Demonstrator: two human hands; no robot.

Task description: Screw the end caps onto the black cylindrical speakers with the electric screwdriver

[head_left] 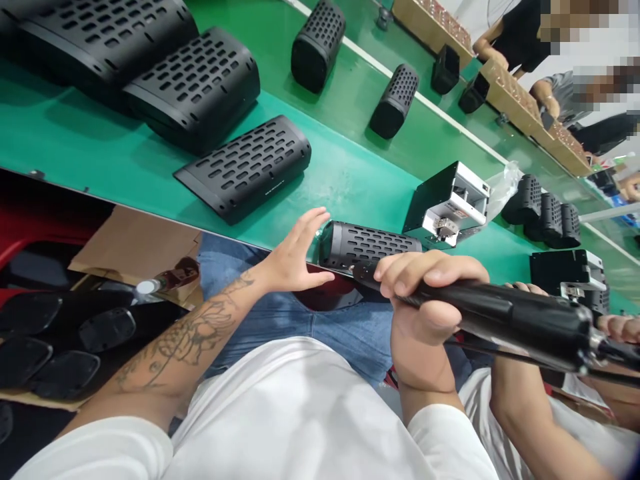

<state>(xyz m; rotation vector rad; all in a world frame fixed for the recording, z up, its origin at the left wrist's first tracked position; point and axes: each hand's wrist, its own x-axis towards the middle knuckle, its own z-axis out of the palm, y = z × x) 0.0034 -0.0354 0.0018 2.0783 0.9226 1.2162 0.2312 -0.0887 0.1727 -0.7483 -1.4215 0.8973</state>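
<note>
A black perforated housing lies on its side at the near edge of the green table, in front of my body. My left hand is at its left end, open, thumb and fingers spread apart. Whether it touches the housing I cannot tell. My right hand is wrapped round a black electric screwdriver, held nearly level. The driver's tip points left toward the housing's near side, by its lower edge. Another perforated black cover rests on the table beyond my left hand.
Larger black housings stand at the far left. A metal fixture sits right of the centre. Across the table are cardboard trays and people at work. A co-worker's arm is close on my right. Black parts fill a box at lower left.
</note>
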